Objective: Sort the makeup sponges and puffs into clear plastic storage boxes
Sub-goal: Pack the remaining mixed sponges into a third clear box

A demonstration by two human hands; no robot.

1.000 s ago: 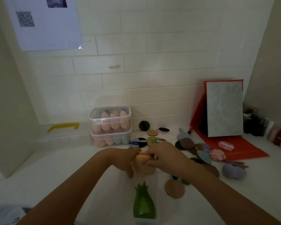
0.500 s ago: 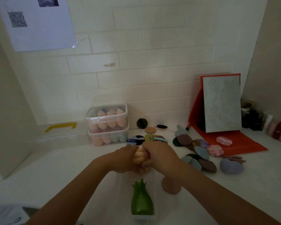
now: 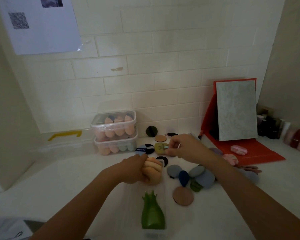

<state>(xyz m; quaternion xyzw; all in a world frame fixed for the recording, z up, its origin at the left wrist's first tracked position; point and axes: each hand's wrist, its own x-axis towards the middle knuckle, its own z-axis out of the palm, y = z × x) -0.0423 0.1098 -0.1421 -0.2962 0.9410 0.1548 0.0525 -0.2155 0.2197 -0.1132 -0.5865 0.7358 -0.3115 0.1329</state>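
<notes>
My left hand grips a stack of peach puffs at the far end of a narrow clear box, which also holds a green applicator. My right hand reaches further back and pinches the ribbon of an olive-green puff lying on the counter. Loose blue, dark and brown puffs lie to the right of the box. Two stacked clear lidded boxes with peach and pale green sponges stand against the wall.
A red folder with a marbled board leans in the right corner, pink puffs on its flap. Small bottles line the far right. A large clear bin with a yellow handle sits at the left wall.
My right hand let go of the peach stack and moved back and right to the olive-green puff. My left hand stays on the stack.
</notes>
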